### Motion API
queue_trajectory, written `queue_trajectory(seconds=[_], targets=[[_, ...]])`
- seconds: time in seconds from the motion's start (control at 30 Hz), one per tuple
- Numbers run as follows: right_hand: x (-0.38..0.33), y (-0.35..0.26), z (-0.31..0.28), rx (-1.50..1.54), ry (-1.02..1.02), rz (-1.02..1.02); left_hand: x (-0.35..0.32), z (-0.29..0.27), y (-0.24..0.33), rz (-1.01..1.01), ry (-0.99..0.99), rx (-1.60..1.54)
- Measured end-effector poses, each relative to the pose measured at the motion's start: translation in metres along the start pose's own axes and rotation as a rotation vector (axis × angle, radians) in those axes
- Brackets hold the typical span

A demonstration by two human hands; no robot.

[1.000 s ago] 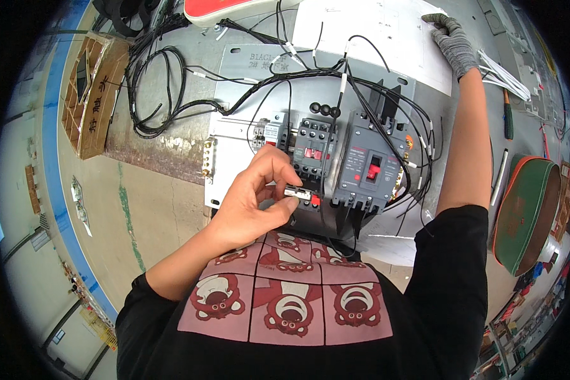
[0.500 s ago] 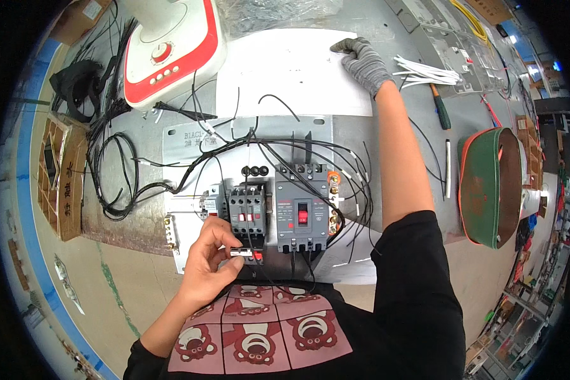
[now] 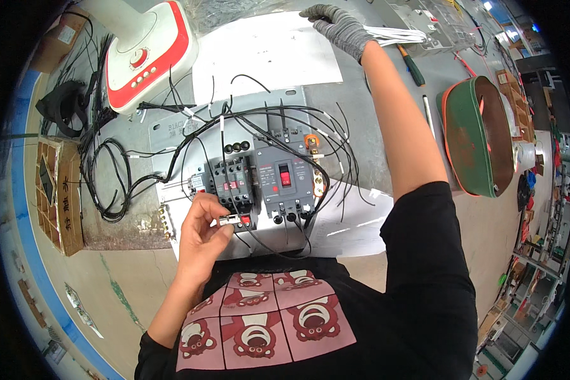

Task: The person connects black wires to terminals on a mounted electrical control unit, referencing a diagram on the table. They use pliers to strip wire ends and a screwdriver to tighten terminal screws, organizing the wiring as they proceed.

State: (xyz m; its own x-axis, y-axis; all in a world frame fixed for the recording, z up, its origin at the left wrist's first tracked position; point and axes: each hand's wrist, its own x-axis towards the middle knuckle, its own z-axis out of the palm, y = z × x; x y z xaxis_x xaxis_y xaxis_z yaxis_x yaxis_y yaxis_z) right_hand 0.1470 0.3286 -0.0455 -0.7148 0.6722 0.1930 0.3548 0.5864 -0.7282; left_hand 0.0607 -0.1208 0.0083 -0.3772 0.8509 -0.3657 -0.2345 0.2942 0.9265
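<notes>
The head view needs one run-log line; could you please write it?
left hand: pinches small white piece by lower end of contactor; right hand: gloved, at upper right corner of white paper; circuit breaker: right of contactor

The left hand's (image 3: 199, 240) fingers and thumb cover one end of a small pale part (image 3: 230, 220), too small to make out. Black wires (image 3: 227, 116) hide strips of the breaker (image 3: 268, 174); its print is unreadable at this size. The gloved right hand (image 3: 343, 30) hides the paper's (image 3: 266, 54) far right corner. The top edge cuts off the red-and-white appliance's (image 3: 147, 58) column. Goods on the shelves (image 3: 538, 265) blur together.
</notes>
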Motion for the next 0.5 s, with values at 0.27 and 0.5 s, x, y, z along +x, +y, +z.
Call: queue_trajectory(seconds=[0.27, 0.5], targets=[[-0.09, -0.03, -0.036, -0.001, 0.013, 0.138, -0.002, 0.0, -0.005, 0.027, 0.0, -0.038], [-0.159, -0.017, -0.012, 0.257, 0.043, 0.22, -0.003, 0.0, -0.009, 0.025, -0.006, -0.036]])
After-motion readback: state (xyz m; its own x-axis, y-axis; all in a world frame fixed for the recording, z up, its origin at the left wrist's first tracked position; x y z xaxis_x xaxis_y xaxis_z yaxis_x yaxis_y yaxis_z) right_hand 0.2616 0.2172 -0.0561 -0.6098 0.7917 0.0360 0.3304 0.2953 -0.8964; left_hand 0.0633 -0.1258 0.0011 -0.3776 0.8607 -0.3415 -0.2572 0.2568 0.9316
